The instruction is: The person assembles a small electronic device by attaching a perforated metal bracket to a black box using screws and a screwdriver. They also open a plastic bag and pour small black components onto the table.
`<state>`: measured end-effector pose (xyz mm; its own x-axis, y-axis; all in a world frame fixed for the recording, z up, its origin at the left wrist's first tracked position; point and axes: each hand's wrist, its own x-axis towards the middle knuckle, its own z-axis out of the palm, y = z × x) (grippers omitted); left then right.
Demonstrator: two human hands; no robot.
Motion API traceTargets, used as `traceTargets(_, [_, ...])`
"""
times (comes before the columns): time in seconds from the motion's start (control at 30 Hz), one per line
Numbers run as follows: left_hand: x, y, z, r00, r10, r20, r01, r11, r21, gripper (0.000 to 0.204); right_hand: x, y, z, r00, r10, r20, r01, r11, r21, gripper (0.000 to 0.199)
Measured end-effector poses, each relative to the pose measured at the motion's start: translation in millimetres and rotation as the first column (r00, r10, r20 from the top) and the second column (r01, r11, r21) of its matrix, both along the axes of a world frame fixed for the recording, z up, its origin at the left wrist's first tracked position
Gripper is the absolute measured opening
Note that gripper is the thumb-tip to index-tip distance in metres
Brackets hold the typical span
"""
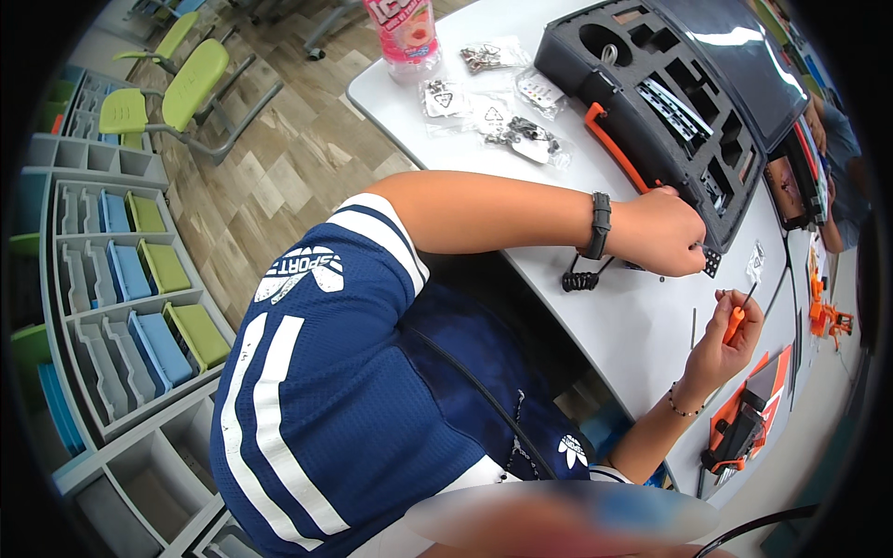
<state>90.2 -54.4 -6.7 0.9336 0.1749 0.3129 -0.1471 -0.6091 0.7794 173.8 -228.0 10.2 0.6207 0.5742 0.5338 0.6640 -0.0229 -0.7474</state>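
Note:
My left hand (659, 232), with a black watch (599, 223) on its wrist, is closed at the front edge of the open case, seen from its back. A small black perforated plate (713, 262) sticks out beyond its fingers, which are mostly hidden. My right hand (718, 346) is wrapped round the orange handle of a screwdriver (736, 321), whose thin shaft points up and away toward the plate. Below my left hand a black coiled cable (580, 280) lies near the table edge. A thin metal rod (694, 327) rests to the left of my right hand.
The dark case (595, 86) holds grey foam with metal parts. Several small bags of hardware (532, 138) and a pink-labelled bottle (406, 42) stand at the table's far left. Black and orange tools (742, 430) lie at right. Another person's arm (831, 219) is beyond the case.

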Motion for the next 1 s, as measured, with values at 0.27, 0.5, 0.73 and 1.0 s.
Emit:
traceTargets(0.27, [-3, 1, 3, 1.000, -0.003, -0.022, 0.002, 0.999, -0.037, 0.027, -16, 11, 5, 0.896, 0.018, 0.443, 0.084, 0.974, -0.209, 0.016])
traceTargets(0.5, [-2, -5, -1, 1.000, 0.009, 0.022, -0.009, 1.000, -0.030, 0.026, -18, 15, -1, 0.808, 0.042, 0.588, 0.115, 0.967, -0.227, 0.030])
traceTargets(0.73, [-5, -6, 0, 0.999, 0.029, 0.043, -0.028, 0.999, -0.019, 0.025, -17, 16, 3, 0.826, 0.056, 0.561, 0.092, 0.968, -0.232, 0.028])
traceTargets(1.0, [-6, 8, 2, 0.968, 0.178, 0.177, -0.186, 0.982, 0.026, 0.022, -10, 6, 4, 0.998, -0.061, -0.013, 0.061, 0.998, 0.005, 0.014])
